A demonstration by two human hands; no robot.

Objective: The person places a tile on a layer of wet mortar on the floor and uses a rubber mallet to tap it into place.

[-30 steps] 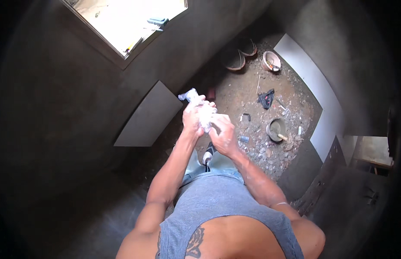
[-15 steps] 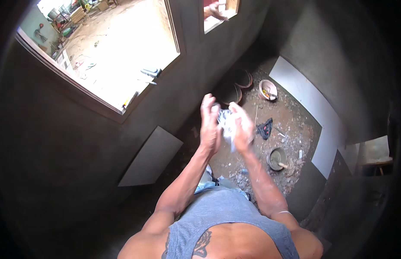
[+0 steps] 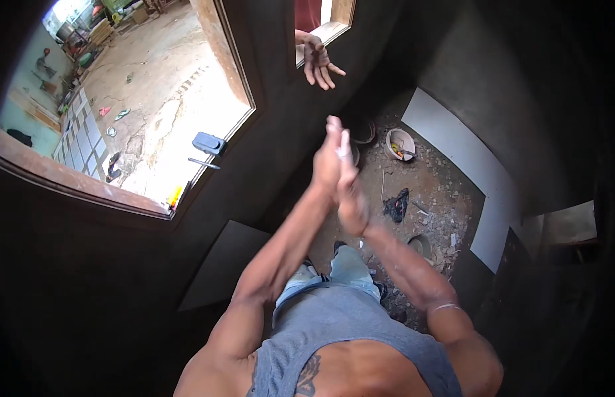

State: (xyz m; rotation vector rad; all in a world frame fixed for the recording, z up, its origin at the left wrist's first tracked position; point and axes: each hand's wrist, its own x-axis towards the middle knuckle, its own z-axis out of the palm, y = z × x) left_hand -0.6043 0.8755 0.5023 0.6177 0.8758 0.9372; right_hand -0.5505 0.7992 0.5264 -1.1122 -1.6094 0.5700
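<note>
My left hand and my right hand meet palm to palm in front of me, fingers straight and pointing away. The right one is smeared by motion. A pale patch shows at the right fingers; whether anything lies between the palms is hidden. Beyond them, another person's open hand reaches through the small window, palm showing and apart from mine.
On the large window's sill lie a dark blue-grey case, a thin dark stick and a yellow tool. A pinkish bucket, a black plastic bag and a grey bucket stand or lie on the rubble-strewn floor. White boards line the wall.
My hands have come together from apart, and the crumpled whitish thing between them no longer shows. The other person's hand has reached further in through the small window. My view has shifted.
</note>
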